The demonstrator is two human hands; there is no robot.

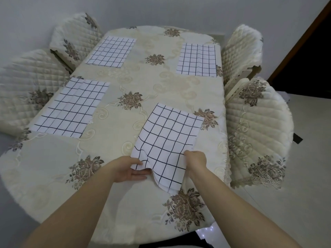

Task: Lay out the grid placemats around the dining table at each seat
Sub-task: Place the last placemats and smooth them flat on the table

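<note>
Oval dining table (pixel 53 176), draped in a cream embroidered tablecloth (pixel 114 203) with brown rose motifs and pale scrollwork. Four quilted chair covers ring it: two on the left side (pixel 23 83) (pixel 75 36), two on the right side (pixel 241 49) (pixel 258 133), the same cream fabric, diamond-stitched, with lace edging.

Three grid placemats lie flat and square to their seats: near left (pixel 71 108), far left (pixel 111 51), far right (pixel 197 59). Each is a thin white woven rectangle crossed by fine black lines, with faint fold creases.

The fourth placemat (pixel 168 138) occupies the near right seat. Its long axis runs away from the person and tilts slightly toward the right edge of the table; the far end rests on the cloth, while the near end is raised and buckled, one corner drooping in a soft curl.

Left hand (pixel 130 169): thumb on top, fingers beneath, pinching the near left corner. Right hand (pixel 195 160): closed over the near right edge, knuckles up. Both grips sit at the near end, so the mat extends forward from them. The right hand is nearer the seat's edge; judged, a small turn and a pull flat would align this mat with the others.
</note>
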